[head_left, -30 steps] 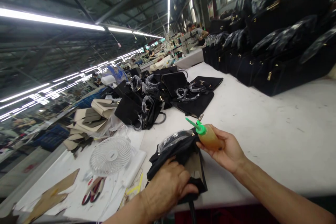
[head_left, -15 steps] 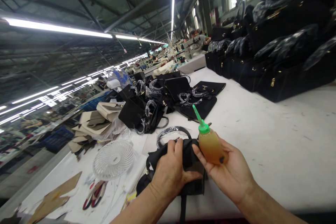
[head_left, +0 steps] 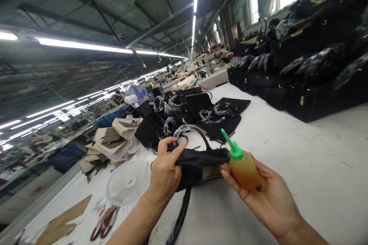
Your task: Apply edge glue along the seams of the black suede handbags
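The left hand (head_left: 163,172) is closed around the upper edge of a black bag (head_left: 198,164), thumb and fingers pinching the fabric and lifting it just above the white desk (head_left: 301,160), with the bag's plastic-wrapped handle (head_left: 191,129) arching above and a black strap (head_left: 179,218) hanging down toward the near edge. The right hand (head_left: 270,199) is curled loosely around an amber glue bottle (head_left: 244,168) with a green nozzle (head_left: 231,145), held just beside the bag's right end. A white fan (head_left: 128,182) lies to the left, and rows of black bags (head_left: 301,80) line the far side.
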{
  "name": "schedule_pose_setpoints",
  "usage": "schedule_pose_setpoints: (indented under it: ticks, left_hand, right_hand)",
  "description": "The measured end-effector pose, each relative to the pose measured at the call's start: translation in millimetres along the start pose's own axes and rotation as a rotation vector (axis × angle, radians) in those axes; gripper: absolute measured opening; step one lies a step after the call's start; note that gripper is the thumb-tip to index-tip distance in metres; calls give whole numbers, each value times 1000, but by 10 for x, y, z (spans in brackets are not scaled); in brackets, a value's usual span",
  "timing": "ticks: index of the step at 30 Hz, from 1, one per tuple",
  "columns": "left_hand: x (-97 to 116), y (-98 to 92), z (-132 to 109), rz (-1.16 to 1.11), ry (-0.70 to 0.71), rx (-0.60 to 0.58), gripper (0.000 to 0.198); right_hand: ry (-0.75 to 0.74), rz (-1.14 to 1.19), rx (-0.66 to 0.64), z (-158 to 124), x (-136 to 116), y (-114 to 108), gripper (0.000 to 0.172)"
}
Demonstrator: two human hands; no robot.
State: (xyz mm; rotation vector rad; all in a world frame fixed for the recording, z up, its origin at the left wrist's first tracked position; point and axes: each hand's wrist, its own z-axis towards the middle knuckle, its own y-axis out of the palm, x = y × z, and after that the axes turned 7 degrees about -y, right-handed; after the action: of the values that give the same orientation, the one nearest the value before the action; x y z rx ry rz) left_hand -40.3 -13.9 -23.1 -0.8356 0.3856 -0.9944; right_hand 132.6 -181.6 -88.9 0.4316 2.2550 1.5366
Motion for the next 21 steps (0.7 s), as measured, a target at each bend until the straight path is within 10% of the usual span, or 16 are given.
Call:
schedule_pose_setpoints:
  ticks: [6,21]
  left_hand:
    - [-121,-34,216,-318,-372,-132,32]
    - [68,49,262,-336,-436,-434,15]
  right_hand:
    - [-31,75,243,-3,-225,9,22]
    - [58,-89,-150,385,-115,-16,9]
